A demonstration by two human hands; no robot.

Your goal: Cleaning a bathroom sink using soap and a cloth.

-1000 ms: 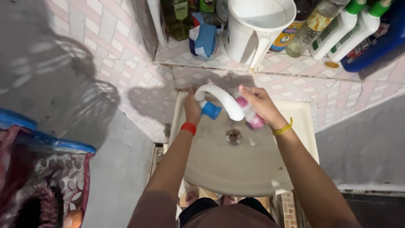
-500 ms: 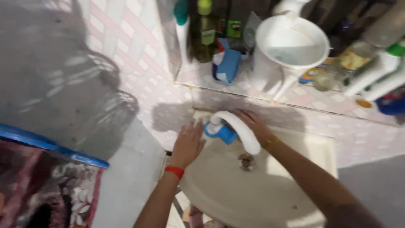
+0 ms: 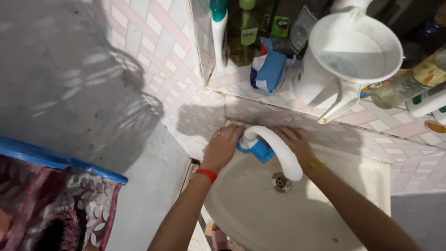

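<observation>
My left hand (image 3: 223,146), with a red band at the wrist, lies against the blue handle (image 3: 258,149) at the base of the white tap (image 3: 278,151), fingers curled toward it; whether they actually clasp the handle I cannot tell, since the hand covers that side. My right hand (image 3: 292,142), with a yellow band at the wrist, rests behind the curved white spout, fingers spread against the back edge of the sink where it meets the tiled wall; the spout hides part of it, so I cannot tell whether it holds anything. The two hands sit close together, one on each side of the tap. The spout arches over the cream sink (image 3: 260,214) and ends just above the metal drain (image 3: 281,182). On the tiled shelf (image 3: 297,100) above stand a white plastic jug (image 3: 344,65) with its handle toward me, a blue and white packet (image 3: 269,67) beside it, a green bottle (image 3: 242,32) further left, and more bottles at the right edge. To my left, a blue-rimmed basket (image 3: 65,162) holds patterned cloth.
</observation>
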